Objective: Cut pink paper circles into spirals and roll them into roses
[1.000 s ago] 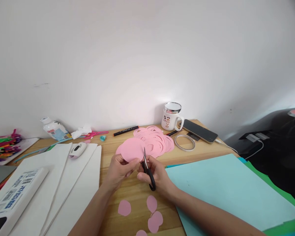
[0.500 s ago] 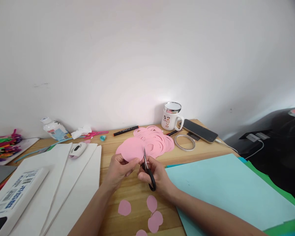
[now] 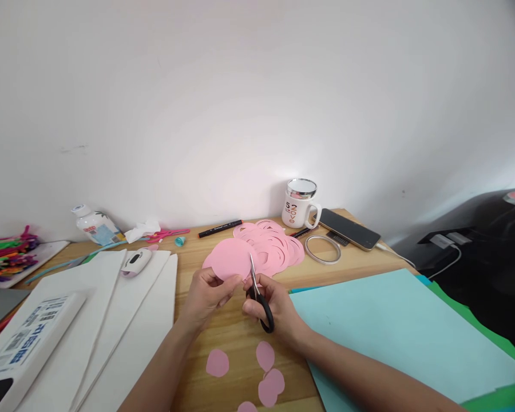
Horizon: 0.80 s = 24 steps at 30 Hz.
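Between its thumb and fingers, my left hand [image 3: 209,294] pinches the lower edge of a round pink paper piece [image 3: 228,259]. My right hand [image 3: 273,303] is closed around black-handled scissors [image 3: 263,307], whose blades point up and away along the right edge of the paper. Whether the blades are cutting into the paper is hard to see. Behind the paper lies a pile of curled pink paper offcuts [image 3: 278,246]. Nearer to me, several small pink paper petals, one of them a rounded piece [image 3: 217,363], rest on the wooden table [image 3: 223,395].
At the back stand a white mug [image 3: 297,209], a black marker [image 3: 220,229] and a phone [image 3: 349,228], with a ring [image 3: 323,250] in front. White paper [image 3: 133,320] covers the left side; a light blue sheet [image 3: 395,332] lies right. A bottle [image 3: 96,226] leans against the wall.
My right hand and the scissors have shifted very slightly to the right and toward me. The paper stays almost in place in my left hand.
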Available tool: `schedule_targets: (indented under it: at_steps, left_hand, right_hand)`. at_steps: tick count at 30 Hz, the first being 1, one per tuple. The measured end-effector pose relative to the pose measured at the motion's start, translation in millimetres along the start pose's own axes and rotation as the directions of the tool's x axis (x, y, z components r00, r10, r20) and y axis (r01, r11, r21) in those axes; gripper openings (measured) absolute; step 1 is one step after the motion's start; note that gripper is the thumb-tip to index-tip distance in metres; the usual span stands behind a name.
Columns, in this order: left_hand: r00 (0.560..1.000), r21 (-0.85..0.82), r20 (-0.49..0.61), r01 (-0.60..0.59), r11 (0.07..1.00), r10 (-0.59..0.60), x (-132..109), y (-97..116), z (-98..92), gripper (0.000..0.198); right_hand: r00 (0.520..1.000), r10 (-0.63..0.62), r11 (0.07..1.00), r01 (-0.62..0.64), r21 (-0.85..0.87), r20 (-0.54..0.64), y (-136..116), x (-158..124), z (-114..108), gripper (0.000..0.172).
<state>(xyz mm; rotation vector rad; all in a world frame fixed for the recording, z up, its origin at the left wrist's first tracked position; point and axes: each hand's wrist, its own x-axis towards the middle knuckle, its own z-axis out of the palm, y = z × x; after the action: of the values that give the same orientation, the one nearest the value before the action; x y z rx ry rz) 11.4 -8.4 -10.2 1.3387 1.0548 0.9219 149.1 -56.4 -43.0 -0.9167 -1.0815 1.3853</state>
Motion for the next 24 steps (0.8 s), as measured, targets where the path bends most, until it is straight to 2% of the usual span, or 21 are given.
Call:
schedule_targets:
  at_steps: [8, 13, 18, 24]
  left_hand:
    - [1.000, -0.071, 0.014, -0.013, 0.997, 0.014, 1, 2, -0.3, 0.030]
    - [0.999, -0.143, 0.028, 0.041, 0.989, -0.037, 1, 4, 1.8, 0.031]
    - [1.000, -0.095, 0.004, 0.030, 0.995, -0.030, 1, -3, 1.5, 0.032]
    - [0.999, 0.014, 0.033, 0.016, 1.000, -0.017, 1, -6, -0.8, 0.036]
  right_hand:
    - [1.000, 0.030, 0.999, -0.030, 0.027, -0.002, 6, 0, -1, 0.032]
    - [0.999, 0.038, 0.999, -0.038, 0.027, 0.003, 7, 0, 0, 0.035]
    - [0.999, 0.051, 0.999, -0.051, 0.003, 0.020, 6, -1, 0, 0.041]
    - [0.999, -0.046, 0.999, 0.046, -0.004, 0.021, 2, 3, -5, 0.045]
